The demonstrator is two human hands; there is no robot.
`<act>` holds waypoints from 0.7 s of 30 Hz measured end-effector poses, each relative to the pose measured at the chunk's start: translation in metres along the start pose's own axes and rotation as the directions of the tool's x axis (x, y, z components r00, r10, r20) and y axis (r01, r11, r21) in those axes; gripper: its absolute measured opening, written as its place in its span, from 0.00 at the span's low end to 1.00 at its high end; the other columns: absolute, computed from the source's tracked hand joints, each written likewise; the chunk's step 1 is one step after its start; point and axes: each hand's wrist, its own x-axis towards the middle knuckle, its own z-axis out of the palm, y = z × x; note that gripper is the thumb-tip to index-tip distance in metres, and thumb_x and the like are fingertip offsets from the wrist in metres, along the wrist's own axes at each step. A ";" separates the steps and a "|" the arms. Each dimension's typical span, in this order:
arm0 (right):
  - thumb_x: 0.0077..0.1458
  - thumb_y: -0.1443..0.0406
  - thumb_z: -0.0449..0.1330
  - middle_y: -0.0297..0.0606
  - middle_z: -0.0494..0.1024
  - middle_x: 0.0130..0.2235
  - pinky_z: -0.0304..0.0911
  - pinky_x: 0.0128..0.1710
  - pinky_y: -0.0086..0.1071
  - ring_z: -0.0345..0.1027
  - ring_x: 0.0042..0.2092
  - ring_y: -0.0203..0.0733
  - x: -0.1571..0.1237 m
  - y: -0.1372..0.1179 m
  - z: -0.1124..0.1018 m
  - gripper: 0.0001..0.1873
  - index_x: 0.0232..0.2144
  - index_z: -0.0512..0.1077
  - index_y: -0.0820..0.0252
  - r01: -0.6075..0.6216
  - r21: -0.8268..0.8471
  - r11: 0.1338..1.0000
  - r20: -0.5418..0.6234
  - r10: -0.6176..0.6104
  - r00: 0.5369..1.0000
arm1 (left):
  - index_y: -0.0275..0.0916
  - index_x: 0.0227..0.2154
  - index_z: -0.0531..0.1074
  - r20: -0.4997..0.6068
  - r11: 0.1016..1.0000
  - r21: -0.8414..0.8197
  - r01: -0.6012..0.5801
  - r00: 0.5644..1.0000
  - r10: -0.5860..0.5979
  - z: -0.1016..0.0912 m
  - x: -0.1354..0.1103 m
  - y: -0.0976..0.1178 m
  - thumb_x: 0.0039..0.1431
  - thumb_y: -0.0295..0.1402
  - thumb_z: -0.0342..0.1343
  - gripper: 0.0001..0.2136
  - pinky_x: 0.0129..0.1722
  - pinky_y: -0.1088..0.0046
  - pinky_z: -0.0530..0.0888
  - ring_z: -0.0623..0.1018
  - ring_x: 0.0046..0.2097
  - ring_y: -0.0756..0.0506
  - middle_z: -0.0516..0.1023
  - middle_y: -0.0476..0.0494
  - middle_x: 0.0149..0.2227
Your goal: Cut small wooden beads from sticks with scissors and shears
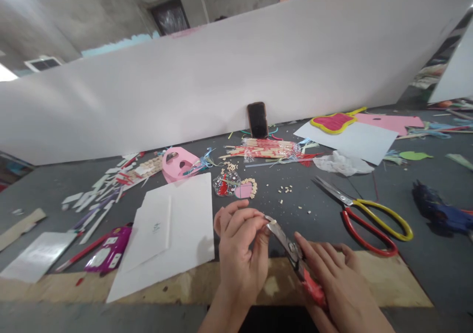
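My left hand (240, 244) is closed in a pinch on a tiny pale piece at the tip of a cutting tool. My right hand (336, 279) grips red-handled pliers or snips (291, 251), whose metal jaws point up-left to my left fingertips. Both hands hover over the near edge of the dark table, above a wooden board (388, 279). Small pale beads (286, 190) lie scattered just beyond my hands.
White paper sheets (173, 229) lie at the left, with a magenta package (109, 249) beside them. Large red-and-yellow scissors (365, 215) rest at the right, a blue glue gun (436, 210) farther right. A phone (257, 119) leans on the white partition. Sticks, pink cutouts and scraps litter the back.
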 end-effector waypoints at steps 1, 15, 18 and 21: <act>0.47 0.68 0.54 0.48 0.74 0.49 0.51 0.47 0.48 0.66 0.45 0.52 0.000 0.000 -0.001 0.41 0.64 0.47 0.65 0.010 -0.002 1.000 0.000 -0.010 1.000 | 0.42 0.31 0.73 0.002 1.000 -0.022 0.006 1.000 -0.006 0.000 0.000 0.000 0.59 0.25 0.51 0.07 0.51 0.54 0.66 0.70 0.50 0.39 0.77 0.44 0.36; 0.44 0.70 0.54 0.43 0.77 0.42 0.46 0.46 0.46 0.70 0.38 0.47 0.002 0.002 0.001 0.35 0.57 0.55 0.63 0.026 0.091 0.995 -0.019 -0.024 1.000 | 0.41 0.28 0.73 0.153 0.954 -0.260 0.152 0.981 -0.115 -0.003 0.005 -0.001 0.61 0.29 0.53 0.07 0.53 0.58 0.66 0.68 0.51 0.42 0.76 0.44 0.35; 0.42 0.70 0.54 0.41 0.77 0.39 0.47 0.43 0.44 0.70 0.36 0.46 0.003 0.003 0.004 0.35 0.56 0.55 0.63 0.007 0.136 0.991 0.002 -0.007 1.000 | 0.41 0.29 0.72 0.120 0.966 -0.212 0.150 0.985 -0.127 0.000 0.002 -0.003 0.61 0.29 0.52 0.07 0.52 0.59 0.67 0.68 0.51 0.41 0.76 0.44 0.36; 0.44 0.70 0.54 0.42 0.77 0.40 0.48 0.42 0.43 0.69 0.36 0.47 0.002 0.002 0.005 0.34 0.56 0.54 0.63 -0.018 0.134 0.991 0.015 0.016 1.000 | 0.41 0.29 0.72 0.078 0.982 -0.155 0.107 0.992 -0.096 0.003 -0.001 -0.004 0.61 0.27 0.52 0.06 0.51 0.58 0.68 0.68 0.50 0.42 0.76 0.45 0.36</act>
